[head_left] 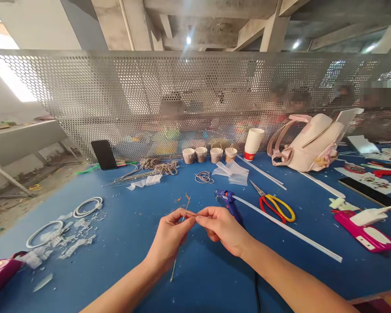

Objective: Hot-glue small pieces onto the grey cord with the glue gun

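Held left hand [171,237] and right hand [223,226] nearly tip to tip above the blue table [124,252]. Pinched a thin cord [186,208] narrowly between left thumb and forefinger, at a slant: upper end out beyond the fingers, lower end out beneath the left hand, toward the near side. Held right thumb and forefinger together too, just to the right of the thin cord and right up against the left fingertips; could not tell of anything gripped there. Had the blue glue gun [228,199] just beyond the right hand, partly behind it, with a long clear stick [289,229] reaching from it to the right. Saw scissors [263,195] near that stick, farther from the thin cord, and bundled cords [166,168] well beyond the left hand.
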Tool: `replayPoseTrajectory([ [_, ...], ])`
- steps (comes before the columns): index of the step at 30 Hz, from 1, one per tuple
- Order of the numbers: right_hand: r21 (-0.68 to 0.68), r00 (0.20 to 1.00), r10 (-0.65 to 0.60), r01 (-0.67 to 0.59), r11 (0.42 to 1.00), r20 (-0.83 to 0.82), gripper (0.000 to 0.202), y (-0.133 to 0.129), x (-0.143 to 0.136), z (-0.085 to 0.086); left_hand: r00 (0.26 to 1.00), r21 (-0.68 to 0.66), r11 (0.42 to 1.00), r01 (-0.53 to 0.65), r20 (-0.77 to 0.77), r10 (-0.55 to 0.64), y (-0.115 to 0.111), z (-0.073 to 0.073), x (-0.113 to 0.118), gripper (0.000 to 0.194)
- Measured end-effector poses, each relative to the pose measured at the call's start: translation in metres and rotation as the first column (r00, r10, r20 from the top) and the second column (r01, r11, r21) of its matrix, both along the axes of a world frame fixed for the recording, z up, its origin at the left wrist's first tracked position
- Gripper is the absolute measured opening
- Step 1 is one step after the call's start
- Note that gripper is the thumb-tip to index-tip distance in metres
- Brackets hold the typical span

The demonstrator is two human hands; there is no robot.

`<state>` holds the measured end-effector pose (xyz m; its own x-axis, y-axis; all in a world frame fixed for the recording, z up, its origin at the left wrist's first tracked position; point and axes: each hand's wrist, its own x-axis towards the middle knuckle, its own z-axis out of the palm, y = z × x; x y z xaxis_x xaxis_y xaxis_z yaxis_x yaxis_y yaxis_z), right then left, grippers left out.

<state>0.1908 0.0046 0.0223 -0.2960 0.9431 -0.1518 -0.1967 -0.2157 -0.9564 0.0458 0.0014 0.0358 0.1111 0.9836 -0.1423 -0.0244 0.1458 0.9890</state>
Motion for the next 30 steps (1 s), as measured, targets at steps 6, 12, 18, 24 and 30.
replayPoseTrajectory([
  [6, -0.115, 0.990, 0.034, -0.049, 0.992, -0.133, 0.028, 0.001, 0.002, -0.003, 0.999, -0.027, 0.999, 0.025, 0.024, -0.025, 0.001, -0.002, -0.001, 0.028],
  [12, 0.062, 0.999, -0.053, 0.052, 0.997, 0.009, 0.021, -0.004, 0.000, 0.001, 0.996, -0.075, 0.997, 0.017, 0.092, -0.010, 0.001, 0.001, -0.001, 0.038],
  [18, 0.103, 0.984, -0.166, 0.159, 0.982, 0.063, 0.024, -0.003, 0.007, 0.011, 0.982, -0.082, 0.995, 0.062, 0.185, -0.046, 0.003, -0.002, -0.005, 0.024],
  [24, 0.112, 0.981, -0.181, 0.173, 0.979, 0.069, 0.022, -0.001, 0.011, 0.011, 0.971, -0.116, 0.991, 0.062, 0.235, -0.033, 0.006, -0.006, -0.007, 0.026],
  [30, 0.121, 0.981, -0.185, 0.177, 0.977, 0.058, 0.020, -0.001, 0.013, 0.011, 0.975, -0.115, 0.991, 0.061, 0.218, -0.035, 0.006, -0.008, -0.008, 0.028],
])
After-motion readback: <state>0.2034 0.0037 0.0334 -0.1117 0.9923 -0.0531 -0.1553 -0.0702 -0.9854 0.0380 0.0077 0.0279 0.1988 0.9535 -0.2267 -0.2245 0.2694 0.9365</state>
